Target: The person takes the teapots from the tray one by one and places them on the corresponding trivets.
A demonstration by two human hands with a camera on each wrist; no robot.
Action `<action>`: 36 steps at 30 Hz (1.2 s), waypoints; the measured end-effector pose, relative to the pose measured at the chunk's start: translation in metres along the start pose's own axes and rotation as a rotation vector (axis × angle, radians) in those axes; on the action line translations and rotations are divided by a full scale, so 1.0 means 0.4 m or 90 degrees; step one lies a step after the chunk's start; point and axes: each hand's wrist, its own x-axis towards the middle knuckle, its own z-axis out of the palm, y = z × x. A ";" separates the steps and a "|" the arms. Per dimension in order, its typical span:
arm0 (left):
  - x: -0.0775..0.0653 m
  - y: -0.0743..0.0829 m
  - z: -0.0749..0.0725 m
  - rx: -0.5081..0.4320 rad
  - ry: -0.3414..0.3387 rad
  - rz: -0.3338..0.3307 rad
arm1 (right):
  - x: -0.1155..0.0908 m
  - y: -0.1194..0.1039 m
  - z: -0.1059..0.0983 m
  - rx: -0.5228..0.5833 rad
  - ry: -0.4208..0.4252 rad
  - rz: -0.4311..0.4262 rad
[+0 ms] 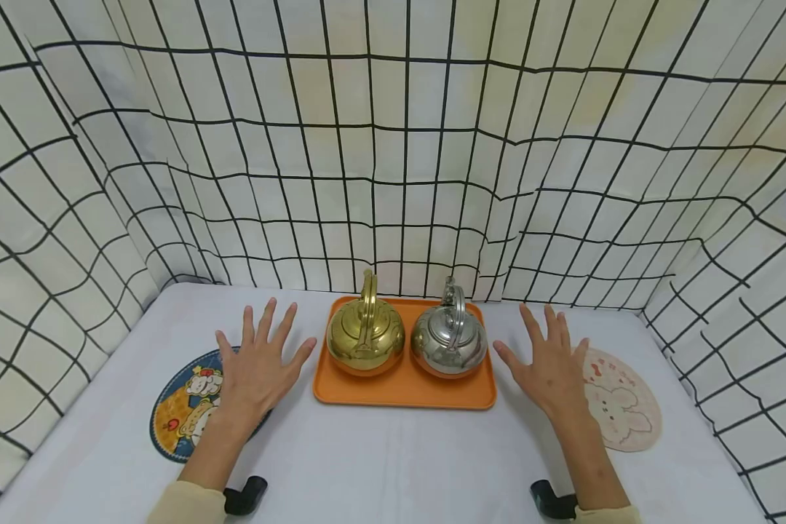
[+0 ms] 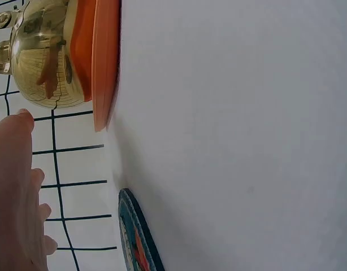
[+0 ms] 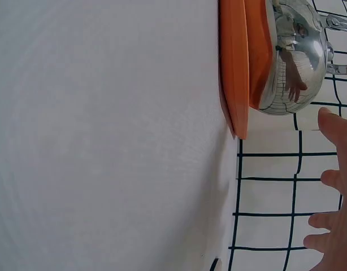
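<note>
A gold teapot point(image 1: 365, 336) and a silver teapot point(image 1: 449, 340) stand side by side on an orange tray point(image 1: 399, 395), each with its handle upright. To the left of the tray, my left hand point(image 1: 258, 375) spreads its fingers above a blue round mat point(image 1: 170, 415) with cartoon bears, holding nothing. My right hand point(image 1: 552, 370) is spread likewise on the other side, beside a pale pink mat point(image 1: 625, 407) with a rabbit drawing. Both hands stay apart from the teapots. The left wrist view shows the gold teapot point(image 2: 43, 53) past my thumb; the right wrist view shows the silver teapot point(image 3: 298, 62).
White cloth covers the table point(image 1: 393, 473). Behind and on both sides rise pale walls with a black grid point(image 1: 406, 131). The tray's far edge lies close to the back wall. A black wrist mount point(image 1: 245, 496) shows at the left forearm, another point(image 1: 553, 501) at the right.
</note>
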 end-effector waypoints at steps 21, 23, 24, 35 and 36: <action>-0.009 0.019 0.001 -0.154 -0.039 -0.008 | 0.004 -0.029 -0.022 0.190 0.018 -0.038; -0.010 0.021 0.000 -0.182 -0.057 -0.020 | 0.002 -0.033 -0.025 0.207 0.018 -0.039; -0.011 0.022 0.000 -0.194 -0.067 -0.028 | 0.001 -0.034 -0.027 0.216 0.018 -0.040; -0.021 0.031 0.006 -0.277 -0.107 -0.043 | 0.000 -0.054 -0.034 0.291 0.012 -0.032; -0.022 0.032 0.005 -0.279 -0.112 -0.045 | 0.000 -0.057 -0.036 0.298 0.011 -0.031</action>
